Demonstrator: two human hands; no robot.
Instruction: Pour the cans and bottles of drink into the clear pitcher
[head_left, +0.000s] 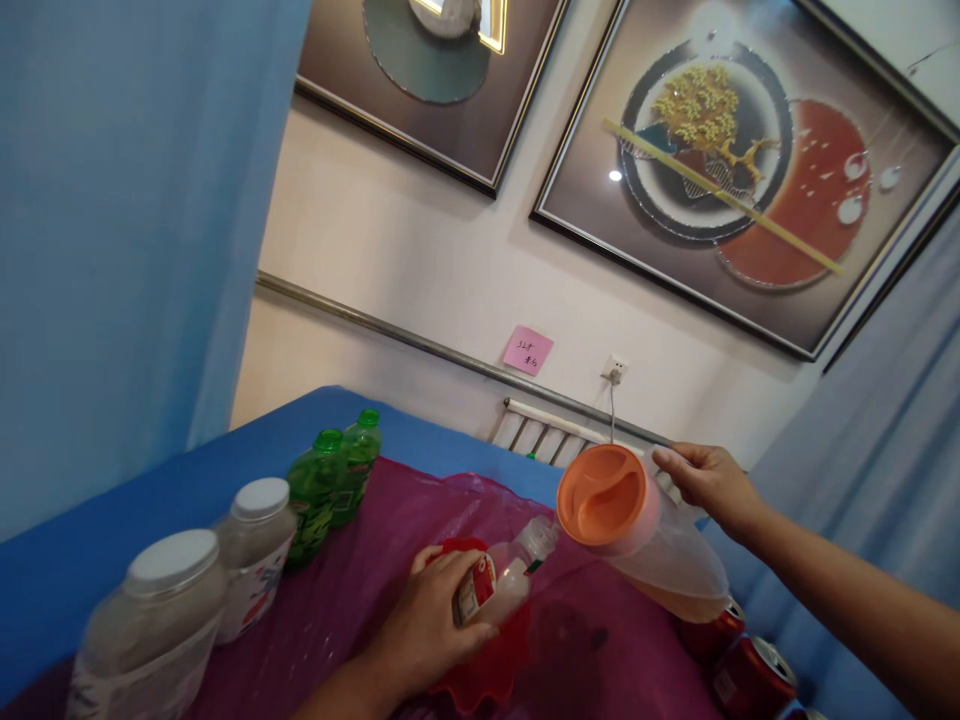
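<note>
My left hand [420,630] is wrapped round a small clear bottle [511,592] with a red label. The bottle leans to the right, its uncapped-looking mouth close to the spout side of a pitcher. Beneath the bottle lies a red scalloped-edged dish [499,668], partly hidden by my hand. My right hand [712,485] grips the translucent pitcher [675,565] near its handle, which my fingers mostly cover. An orange lid [602,495] closes the pitcher, which is tipped over to the left with brownish liquid inside. Whether liquid is flowing I cannot tell.
Two white-lidded jars [259,550] and two green bottles [319,495] stand on the left. Several red cans [754,680] stand at the lower right. Purple plastic sheeting [337,610] covers part of the blue tabletop [300,430]. Behind is a wall with a rail [397,335].
</note>
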